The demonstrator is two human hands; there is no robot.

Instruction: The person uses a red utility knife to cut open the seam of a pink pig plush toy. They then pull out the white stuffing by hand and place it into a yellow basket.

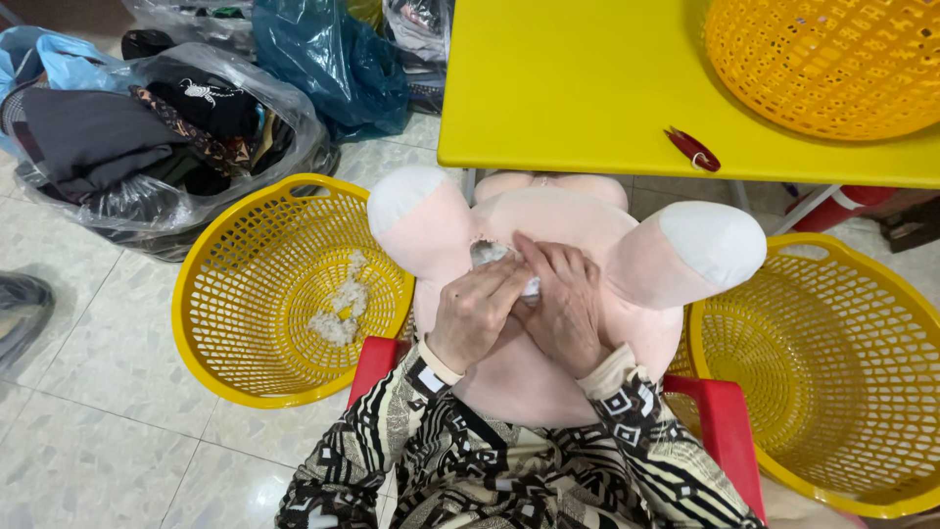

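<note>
Head cam, the only view I have: I'm looking down at a pale pink plush toy with two white-tipped ears [548,264], lying on the person's lap, ears pointing up toward the table edge. My left hand [473,312] and right hand [566,306] sit together on the toy's middle, touching each other. Fingers [509,284] of the left are curled and pinching at a small hole in the fabric, w/ a tuft of white stuffing [487,254] showing there. Right hand's fingers are bent over the same spot, tips at the hole; whether it's pinching fabric or stuffing I can't tell. Both sleeves are black-and-cream patterned.

Left of the lap, on the tiled floor, stands a round yellow plastic mesh basket [211,284] w/ a small heap of white stuffing clumps [340,309] inside. Right of the lap, a second yellow mesh basket [862,392], just beside the red plastic chair [725,421] I'm sitting on.

Above the toy is a bright yellow table [578,88]. On it: a small red folded tool [693,149] near the edge, and an orange-yellow mesh basket [832,59] at the top-right corner.

Top left, clear plastic bags of dark clothes [157,137] and a blue-green bag [333,59] on the floor.
</note>
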